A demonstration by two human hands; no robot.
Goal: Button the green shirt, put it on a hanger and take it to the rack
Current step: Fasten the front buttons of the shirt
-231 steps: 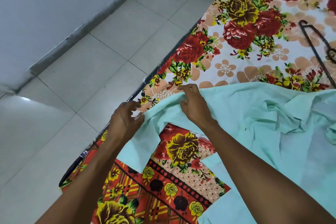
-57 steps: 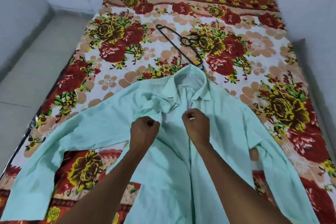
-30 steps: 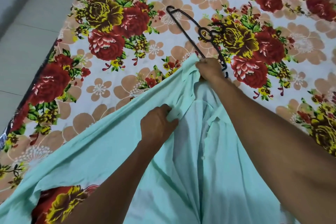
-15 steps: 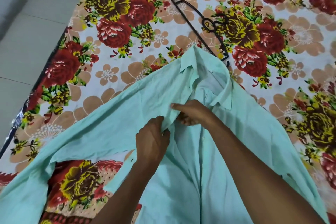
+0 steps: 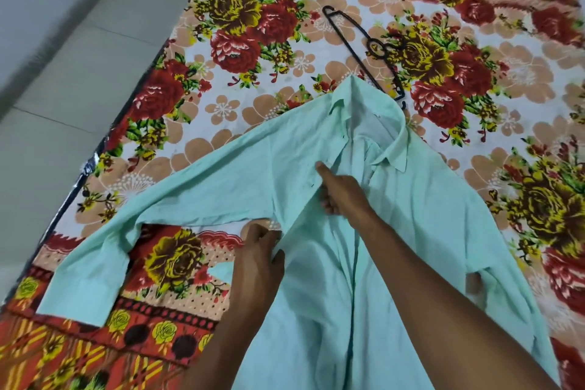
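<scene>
- shirt: pale mint green, long-sleeved, spread front-up on the floral bedsheet, collar at the far end, front placket unfastened near the collar, one sleeve stretched out left
- hanger: black, thin, flat on sheet, just beyond collar

One green shirt lies spread on one floral bedsheet, with two sleeves showing, one out to the left and one to the right. One black hanger sits at the far side. Two bare hands are on the shirt: left hand, right hand.
</scene>
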